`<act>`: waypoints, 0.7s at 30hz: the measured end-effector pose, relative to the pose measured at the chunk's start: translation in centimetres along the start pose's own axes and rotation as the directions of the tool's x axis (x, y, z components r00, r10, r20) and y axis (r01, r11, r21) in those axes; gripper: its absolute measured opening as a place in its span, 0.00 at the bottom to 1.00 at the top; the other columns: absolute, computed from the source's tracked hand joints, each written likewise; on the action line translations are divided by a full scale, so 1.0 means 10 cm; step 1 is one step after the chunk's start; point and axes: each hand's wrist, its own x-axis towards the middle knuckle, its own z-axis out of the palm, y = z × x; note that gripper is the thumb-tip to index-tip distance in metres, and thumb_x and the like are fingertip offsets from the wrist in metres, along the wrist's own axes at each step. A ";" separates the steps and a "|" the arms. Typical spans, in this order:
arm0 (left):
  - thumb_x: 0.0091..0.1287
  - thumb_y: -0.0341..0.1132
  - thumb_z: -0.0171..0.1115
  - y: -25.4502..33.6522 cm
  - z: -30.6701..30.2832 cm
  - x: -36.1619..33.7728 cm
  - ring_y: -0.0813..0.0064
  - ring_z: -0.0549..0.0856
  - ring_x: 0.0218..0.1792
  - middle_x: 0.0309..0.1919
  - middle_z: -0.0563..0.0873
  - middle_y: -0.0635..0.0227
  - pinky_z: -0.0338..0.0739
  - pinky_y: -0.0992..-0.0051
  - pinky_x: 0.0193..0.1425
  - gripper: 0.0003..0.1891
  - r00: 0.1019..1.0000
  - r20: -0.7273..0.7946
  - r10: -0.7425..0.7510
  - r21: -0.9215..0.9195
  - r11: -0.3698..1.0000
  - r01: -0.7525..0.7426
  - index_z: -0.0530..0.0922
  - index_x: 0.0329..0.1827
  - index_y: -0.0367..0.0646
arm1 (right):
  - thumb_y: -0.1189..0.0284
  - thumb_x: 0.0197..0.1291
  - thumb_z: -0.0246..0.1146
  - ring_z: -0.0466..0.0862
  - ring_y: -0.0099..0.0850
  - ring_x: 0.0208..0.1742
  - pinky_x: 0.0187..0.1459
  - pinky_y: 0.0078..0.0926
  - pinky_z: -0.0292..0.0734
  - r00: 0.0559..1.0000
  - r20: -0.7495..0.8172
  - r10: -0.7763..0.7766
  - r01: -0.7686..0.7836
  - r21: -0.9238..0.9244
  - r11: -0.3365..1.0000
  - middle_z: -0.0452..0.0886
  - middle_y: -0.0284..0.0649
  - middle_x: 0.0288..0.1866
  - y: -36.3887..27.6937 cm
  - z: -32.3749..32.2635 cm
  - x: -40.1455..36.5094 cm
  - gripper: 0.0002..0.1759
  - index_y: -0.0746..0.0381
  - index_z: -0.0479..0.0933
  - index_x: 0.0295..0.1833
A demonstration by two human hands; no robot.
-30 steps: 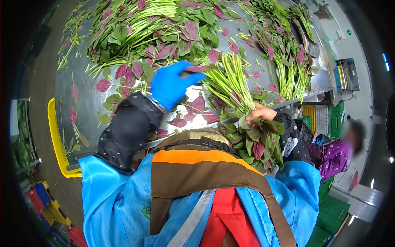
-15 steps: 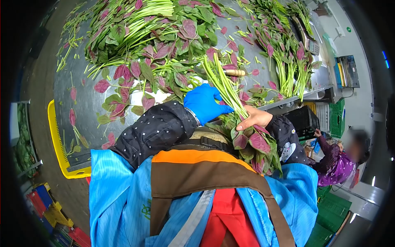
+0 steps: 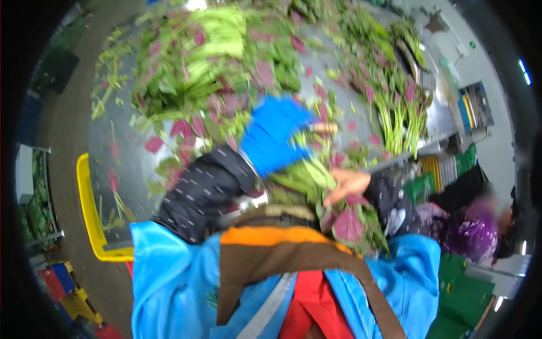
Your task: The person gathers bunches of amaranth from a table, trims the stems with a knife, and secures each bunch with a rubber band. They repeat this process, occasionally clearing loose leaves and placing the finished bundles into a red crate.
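While loose leaves (image 3: pixel 153 144) litter the desk (image 3: pixel 134 195): strays could mix into anything laid down there
Heap of greens (image 3: pixel 192 70): covers the desk's far part; a sleeve brushing it could drag stems out of line
Bundle of leafy stems (image 3: pixel 348 225): sits at the desk's near edge, close to the body; it could splay or bruise if the hold slackens or squeezes unevenly
Left hand (image 3: pixel 276 135): gloved and blurred, its grip partly open, thumb and fingers parted, nothing visibly held; whether it touches the stems, cannot tell
Right hand (image 3: pixel 351 185): bare, its grip closed on the bundle
Wooden handle (image 3: pixel 324 128): just beside the gloved fingertips; a hasty sweep could knock it
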 end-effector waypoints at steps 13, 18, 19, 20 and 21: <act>0.51 0.41 0.68 -0.20 -0.10 0.04 0.59 0.81 0.35 0.29 0.84 0.64 0.73 0.63 0.41 0.11 0.976 -0.010 -0.218 -0.095 0.972 0.216 0.84 0.36 0.49 | 0.68 0.54 0.68 0.76 0.23 0.44 0.48 0.23 0.70 0.988 0.051 -0.143 0.131 0.181 0.975 0.80 0.37 0.45 0.30 -0.01 -0.04 0.24 0.70 0.73 0.53; 0.55 0.41 0.67 0.45 0.09 -0.16 0.62 0.81 0.35 0.31 0.84 0.69 0.74 0.65 0.43 0.12 0.923 0.345 0.170 -0.366 0.930 -0.035 0.84 0.41 0.52 | 0.69 0.54 0.67 0.77 0.25 0.46 0.48 0.24 0.71 0.987 0.156 -0.047 0.007 0.247 0.969 0.80 0.40 0.46 0.34 -0.06 -0.01 0.25 0.70 0.71 0.55; 0.56 0.41 0.67 0.41 0.12 -0.19 0.62 0.82 0.34 0.31 0.85 0.70 0.76 0.67 0.41 0.10 0.832 0.540 0.125 -0.241 0.970 0.010 0.85 0.39 0.53 | 0.70 0.55 0.66 0.78 0.25 0.46 0.48 0.24 0.72 0.982 0.181 -0.043 0.000 0.234 0.972 0.80 0.41 0.47 0.33 -0.07 0.00 0.24 0.71 0.71 0.55; 0.56 0.41 0.67 0.38 0.13 -0.22 0.63 0.83 0.34 0.31 0.85 0.69 0.76 0.68 0.40 0.10 0.863 0.498 0.085 -0.305 0.949 0.083 0.85 0.39 0.53 | 0.70 0.55 0.66 0.78 0.25 0.45 0.46 0.23 0.72 0.985 0.161 -0.069 0.030 0.233 0.972 0.80 0.40 0.45 0.31 -0.07 -0.01 0.24 0.71 0.71 0.54; 0.56 0.42 0.67 0.35 0.12 -0.26 0.64 0.83 0.34 0.32 0.85 0.68 0.77 0.68 0.40 0.09 0.887 0.459 0.040 -0.371 0.916 0.151 0.85 0.39 0.52 | 0.69 0.56 0.66 0.78 0.24 0.44 0.45 0.23 0.73 0.986 0.140 -0.095 0.060 0.233 0.971 0.80 0.40 0.44 0.28 -0.05 -0.03 0.23 0.71 0.72 0.54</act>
